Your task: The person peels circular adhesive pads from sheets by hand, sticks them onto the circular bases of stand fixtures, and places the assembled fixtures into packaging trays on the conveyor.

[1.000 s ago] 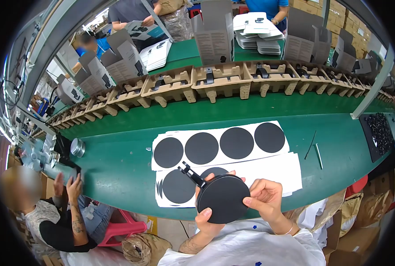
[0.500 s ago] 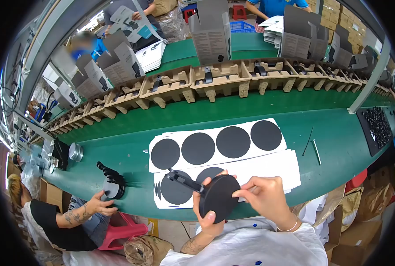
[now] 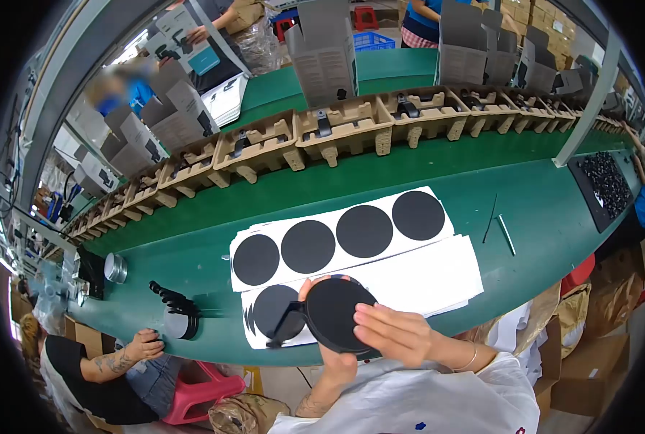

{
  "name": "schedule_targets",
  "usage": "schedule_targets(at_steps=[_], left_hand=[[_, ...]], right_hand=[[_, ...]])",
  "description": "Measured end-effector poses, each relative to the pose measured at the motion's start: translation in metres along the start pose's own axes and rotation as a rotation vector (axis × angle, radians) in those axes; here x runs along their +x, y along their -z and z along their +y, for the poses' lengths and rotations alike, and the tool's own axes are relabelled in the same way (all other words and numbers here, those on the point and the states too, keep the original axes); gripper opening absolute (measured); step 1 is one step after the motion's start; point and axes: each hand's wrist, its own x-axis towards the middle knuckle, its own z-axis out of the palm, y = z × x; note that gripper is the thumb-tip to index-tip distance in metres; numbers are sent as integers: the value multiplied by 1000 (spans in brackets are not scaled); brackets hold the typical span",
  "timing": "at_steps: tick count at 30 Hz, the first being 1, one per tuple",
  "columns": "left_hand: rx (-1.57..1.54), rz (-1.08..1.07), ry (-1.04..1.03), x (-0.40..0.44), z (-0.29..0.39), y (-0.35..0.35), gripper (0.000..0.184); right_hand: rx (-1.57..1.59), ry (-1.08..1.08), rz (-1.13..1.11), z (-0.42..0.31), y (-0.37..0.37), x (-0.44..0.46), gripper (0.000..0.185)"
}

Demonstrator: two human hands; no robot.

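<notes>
Right hand point(image 3: 395, 334), earlier pinching the rim, now lays its fingers together across the matte black disc point(image 3: 328, 312); grip unclear. Left hand point(image 3: 337, 365) clamps the rim. Disc over smooth white sheets point(image 3: 431, 278); slim arm point(image 3: 287, 323), formerly up-left, points down-left, long axis slanting.

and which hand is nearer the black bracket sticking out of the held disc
Left. The left hand cups the disc beside the bracket; the right hand lies over the disc's opposite edge.
</notes>
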Motion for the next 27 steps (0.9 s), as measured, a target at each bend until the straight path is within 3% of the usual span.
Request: schedule_targets(at_steps=[1,4,6,12,14,17,19,21,22,23,25,26,27], left_hand=[[26,20,-8,1,-2,0,122],[-64,-118,104,12,-3,14,128],[-277,-284,317,16,-9,20,123],[-527,-115,345,12,-17,-17,117],[-567,-194,372,13,-19,-22,113],[-573,-228,400,19,-8,-21,112],[-276,-106,205,23,0,-2,98],[91,85,-47,26,14,41,89],[274,168,-188,31,29,68,84],[450,274,-486,45,48,85,77],[833,538,-578,47,67,169,75],[1018,660,-544,43,78,211,72],[1024,784,-430,39,86,257,74]], right_hand=[[41,-25,57,4,-1,-1,32],[252,-268,176,13,5,-2,38],[358,-393,207,18,11,5,38],[357,-560,239,33,15,21,32],[600,-746,347,36,8,36,31],[341,-676,271,84,-9,45,30],[291,-621,363,146,-26,57,31],[56,-649,315,181,-15,99,33],[131,-575,415,238,-28,98,34],[28,-528,449,280,-30,103,36],[-278,-702,318,302,-12,131,44],[-333,-899,228,311,-7,144,47],[-379,-884,205,338,-6,144,46]])
